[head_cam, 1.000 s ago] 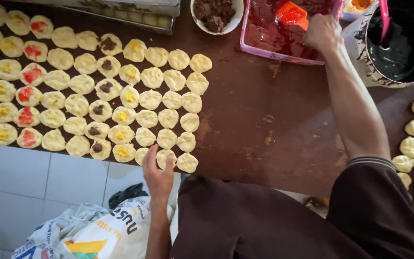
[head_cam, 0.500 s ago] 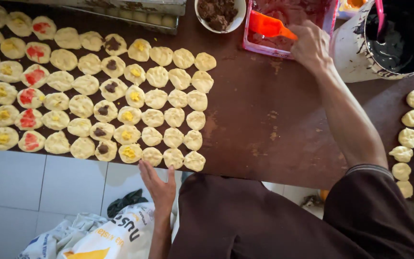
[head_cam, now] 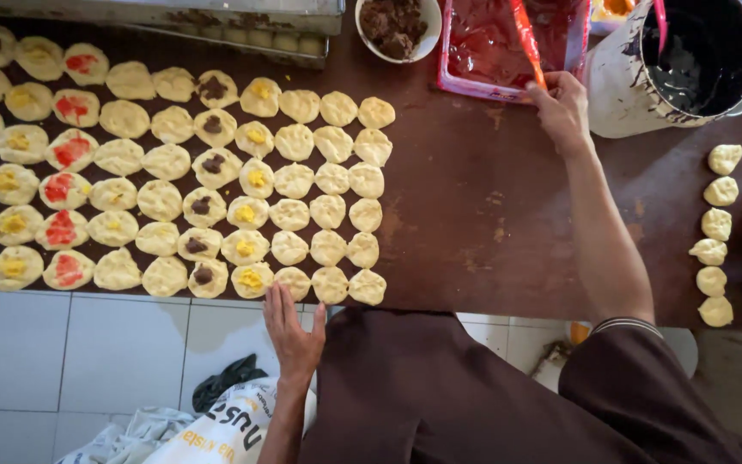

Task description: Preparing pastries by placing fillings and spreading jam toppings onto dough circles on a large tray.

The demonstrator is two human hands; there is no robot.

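Note:
My right hand (head_cam: 562,108) grips the handle of an orange spatula (head_cam: 526,39) whose blade dips into a pink tub of red filling (head_cam: 491,43) at the table's far side. My left hand (head_cam: 292,333) rests flat with fingers apart at the table's near edge, just below the front row of flattened dough rounds (head_cam: 301,210). Several rounds on the left carry red, yellow or brown filling; those on the right of the batch are plain.
A white bowl of brown filling (head_cam: 395,21) stands left of the pink tub. A white bucket of dark paste (head_cam: 689,64) stands at the far right. A column of plain dough pieces (head_cam: 714,232) lies near the right edge. A metal tray (head_cam: 216,21) lies along the far side.
My right hand has drawn back toward the tub's near rim, tilting the spatula upright. My left hand has shifted up to the table edge by the dough.

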